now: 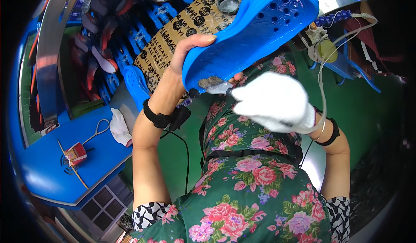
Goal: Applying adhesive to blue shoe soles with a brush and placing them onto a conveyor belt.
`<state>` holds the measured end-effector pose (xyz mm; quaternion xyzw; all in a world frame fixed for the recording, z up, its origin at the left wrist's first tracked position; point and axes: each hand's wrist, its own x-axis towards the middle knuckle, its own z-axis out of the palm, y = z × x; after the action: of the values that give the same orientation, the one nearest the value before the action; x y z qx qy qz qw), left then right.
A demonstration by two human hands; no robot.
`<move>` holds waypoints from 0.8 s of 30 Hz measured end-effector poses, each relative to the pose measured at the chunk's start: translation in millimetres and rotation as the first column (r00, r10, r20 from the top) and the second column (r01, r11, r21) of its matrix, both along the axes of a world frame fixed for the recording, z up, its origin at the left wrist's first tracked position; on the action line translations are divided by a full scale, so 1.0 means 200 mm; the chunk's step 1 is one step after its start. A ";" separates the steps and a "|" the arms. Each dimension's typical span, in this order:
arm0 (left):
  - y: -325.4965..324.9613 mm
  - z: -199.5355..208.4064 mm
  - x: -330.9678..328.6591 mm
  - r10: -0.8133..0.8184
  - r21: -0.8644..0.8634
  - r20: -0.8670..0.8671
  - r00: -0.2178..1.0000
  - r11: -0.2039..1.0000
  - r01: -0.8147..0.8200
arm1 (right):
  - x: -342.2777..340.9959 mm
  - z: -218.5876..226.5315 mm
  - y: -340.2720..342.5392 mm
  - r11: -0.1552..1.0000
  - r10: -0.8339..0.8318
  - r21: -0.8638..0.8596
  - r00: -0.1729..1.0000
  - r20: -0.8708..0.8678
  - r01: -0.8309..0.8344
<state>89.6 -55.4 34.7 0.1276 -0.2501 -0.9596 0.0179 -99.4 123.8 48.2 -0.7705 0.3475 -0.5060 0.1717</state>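
Observation:
Tilted in front of me is a large blue clog (234, 48), with round holes at its toe end and a wet-looking shine inside. My bare left hand (184, 52) grips its edge, thumb on the near rim; some fingers are hidden behind it. A white knitted glove covers my right hand (275, 102), whose fingers close round the dark handle of a small brush (211, 82). The brush's greyish bristles rest against the inside of the clog, near its heel end. Black bands are on both my wrists.
Behind the clog lies printed cardboard (169, 39) with a small round container (228, 4) on it. Another blue clog (136, 84) is at its left. Several dark shoes (104, 61) sit on blue racking. A blue table (93, 134) bears a white glove (119, 126). A pale hose (321, 82) hangs right.

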 end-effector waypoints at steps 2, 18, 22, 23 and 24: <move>-0.01 -0.02 0.00 -0.013 -0.081 0.019 1.000 0.997 0.014 | 0.02 -0.04 0.03 0.998 0.001 -0.065 0.994 -0.108 -0.008; 0.06 -0.08 -0.05 0.429 0.266 -0.058 0.902 0.877 -0.400 | -0.09 0.08 -0.18 0.842 -0.298 0.539 0.832 0.467 -0.001; 0.10 -0.24 -0.13 0.296 0.325 -0.147 0.944 0.916 -0.236 | -0.32 0.12 -0.38 0.899 -0.438 0.057 0.890 0.122 0.435; 0.15 -0.18 -0.07 0.311 0.300 -0.168 0.936 0.920 -0.252 | -0.29 0.19 -0.38 0.866 -0.483 -0.115 0.873 0.068 0.487; 0.16 -0.19 -0.06 0.324 0.316 -0.159 0.933 0.912 -0.263 | -0.27 0.22 -0.39 0.864 -0.480 -0.166 0.877 0.012 0.475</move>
<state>77.9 -23.7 -2.9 0.0643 -0.0816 -0.9800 0.1699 -153.0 44.9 92.9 -0.6794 0.4870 -0.5482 -0.0279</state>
